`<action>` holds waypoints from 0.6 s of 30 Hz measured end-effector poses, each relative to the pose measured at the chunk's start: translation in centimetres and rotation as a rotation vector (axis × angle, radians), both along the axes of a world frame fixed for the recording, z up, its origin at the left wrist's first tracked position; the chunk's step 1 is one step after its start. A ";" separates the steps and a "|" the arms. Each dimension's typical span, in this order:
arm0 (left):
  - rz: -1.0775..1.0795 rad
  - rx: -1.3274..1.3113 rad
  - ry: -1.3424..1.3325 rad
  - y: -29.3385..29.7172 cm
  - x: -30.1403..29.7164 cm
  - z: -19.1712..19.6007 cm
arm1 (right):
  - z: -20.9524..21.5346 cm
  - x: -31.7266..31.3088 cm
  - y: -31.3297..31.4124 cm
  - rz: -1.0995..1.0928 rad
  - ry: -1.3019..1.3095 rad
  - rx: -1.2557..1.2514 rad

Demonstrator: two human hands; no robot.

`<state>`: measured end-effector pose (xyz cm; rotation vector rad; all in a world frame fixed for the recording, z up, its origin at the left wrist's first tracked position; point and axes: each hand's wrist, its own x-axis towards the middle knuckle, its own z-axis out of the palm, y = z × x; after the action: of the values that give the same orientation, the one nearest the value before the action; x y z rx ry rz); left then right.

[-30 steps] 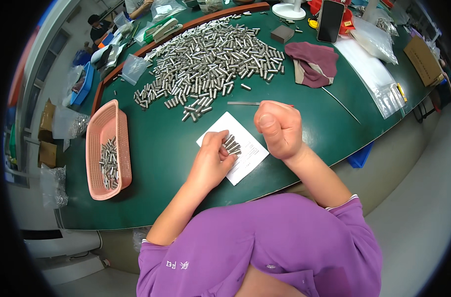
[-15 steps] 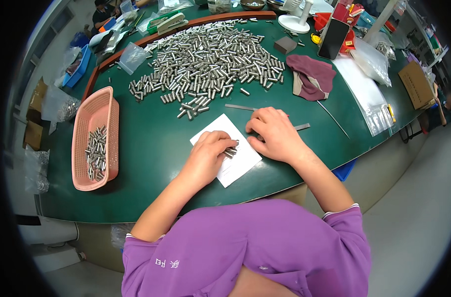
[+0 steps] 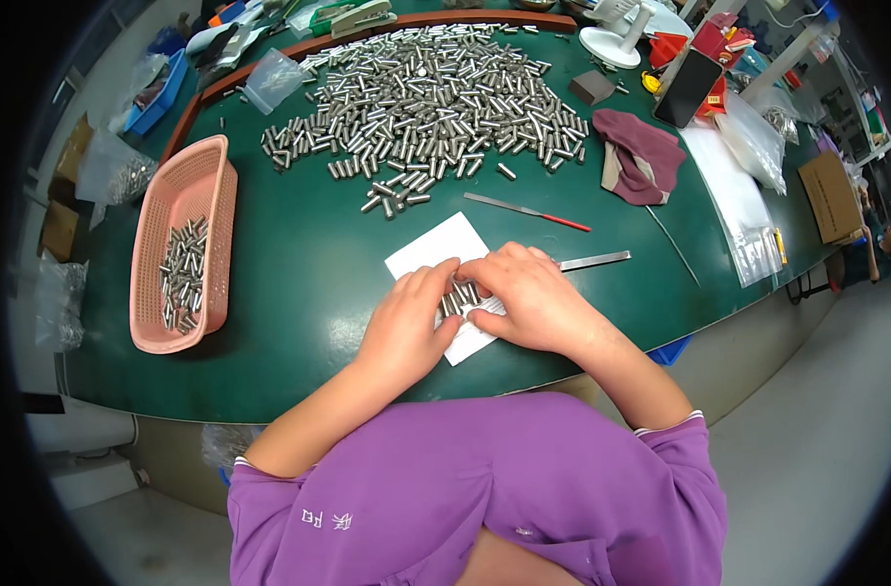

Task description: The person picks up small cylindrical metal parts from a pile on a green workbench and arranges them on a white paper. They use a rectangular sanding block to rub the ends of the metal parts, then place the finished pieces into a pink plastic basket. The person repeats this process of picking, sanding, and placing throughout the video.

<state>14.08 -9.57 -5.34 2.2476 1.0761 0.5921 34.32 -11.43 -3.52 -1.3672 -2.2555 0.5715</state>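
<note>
Left hand [image 3: 403, 325] and right hand [image 3: 529, 295]: fingers together, pressed on small metal pins [image 3: 460, 297] atop white paper [image 3: 431, 253], green bench [image 3: 299, 293]

A broad counter [image 3: 299, 283] covered in dark green matting is filling most of the view, its near edge curving away to both sides and a reddish-brown wooden rail [image 3: 465, 20] running along its far side. Pale grey smooth floor [image 3: 817, 430] is showing to the right and below the counter's edge, with even light lying over it and no hard shadows. A blue plastic crate [image 3: 672, 350] is peeking out from under the counter on the right. On the left, brown cardboard boxes [image 3: 63, 227] and clear plastic bags [image 3: 60, 298] are sitting on the floor. A white pedestal desk fan [image 3: 612, 29] is standing at the far end.
</note>
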 end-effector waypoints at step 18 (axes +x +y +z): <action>0.063 -0.192 -0.039 0.3 -2.1 0.9 | 0.2 -1.8 0.0 -0.044 0.018 -0.052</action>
<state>11.97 -9.29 -4.43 2.0355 1.1381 0.5318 32.48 -11.41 -3.28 -1.4281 -2.2049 0.6290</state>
